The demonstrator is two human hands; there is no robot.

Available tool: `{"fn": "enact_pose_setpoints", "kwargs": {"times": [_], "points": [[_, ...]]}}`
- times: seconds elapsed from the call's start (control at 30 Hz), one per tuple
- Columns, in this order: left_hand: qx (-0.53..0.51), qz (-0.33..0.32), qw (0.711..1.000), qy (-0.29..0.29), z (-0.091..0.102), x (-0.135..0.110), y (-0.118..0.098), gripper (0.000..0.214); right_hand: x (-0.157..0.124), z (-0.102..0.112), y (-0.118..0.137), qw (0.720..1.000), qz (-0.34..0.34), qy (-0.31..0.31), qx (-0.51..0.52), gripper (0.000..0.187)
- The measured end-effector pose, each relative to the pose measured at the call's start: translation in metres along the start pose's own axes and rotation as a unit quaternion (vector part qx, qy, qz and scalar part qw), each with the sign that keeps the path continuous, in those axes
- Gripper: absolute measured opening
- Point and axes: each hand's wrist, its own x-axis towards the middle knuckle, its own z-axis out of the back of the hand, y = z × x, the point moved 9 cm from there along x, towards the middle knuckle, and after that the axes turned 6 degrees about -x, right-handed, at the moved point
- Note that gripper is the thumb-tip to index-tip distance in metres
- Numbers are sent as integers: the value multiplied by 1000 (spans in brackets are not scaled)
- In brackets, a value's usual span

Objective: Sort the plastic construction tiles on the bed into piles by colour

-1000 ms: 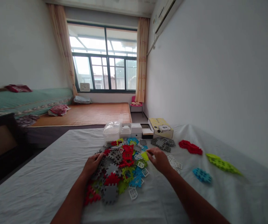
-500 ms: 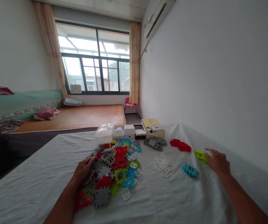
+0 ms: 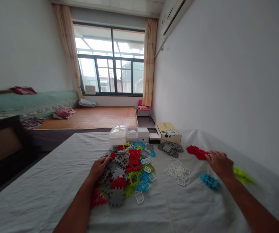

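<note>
Red plastic pieces point(image 3: 195, 152) lie at the fingertips of my right hand point(image 3: 219, 163); my left hand point(image 3: 99, 166) rests at the mixed heap point(image 3: 118, 173).
On my feed, the right arm point(image 3: 252, 199) stretches outward, hand back-up, fingers bent and bunched at the red pile's right end; whether they pinch one, I can't tell. Green pieces point(image 3: 243, 176) show past the wrist, blue pieces point(image 3: 210, 182) just left of it. The left arm point(image 3: 77, 199) angles inward, curled fingertips at the heap's left edge, grip unclear; both hands are well apart.
</note>
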Motion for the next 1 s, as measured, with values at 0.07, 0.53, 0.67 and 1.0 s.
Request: {"fn": "enact_pose_setpoints", "kwargs": {"times": [0.07,0.53,0.67,1.0], "points": [[-6,6,1000,0,0,-1,-1,49,3,3,89,983,87,94,128,35],[-15,14,1000,10,-5,1,11,47,-62,27,311,849,359,223,318,27],[-12,20,1000,8,-4,2,12,47,-56,47,306,862,331,167,344,22],[-4,25,1000,8,-2,1,6,46,-16,1,241,862,74,173,471,28]]}}
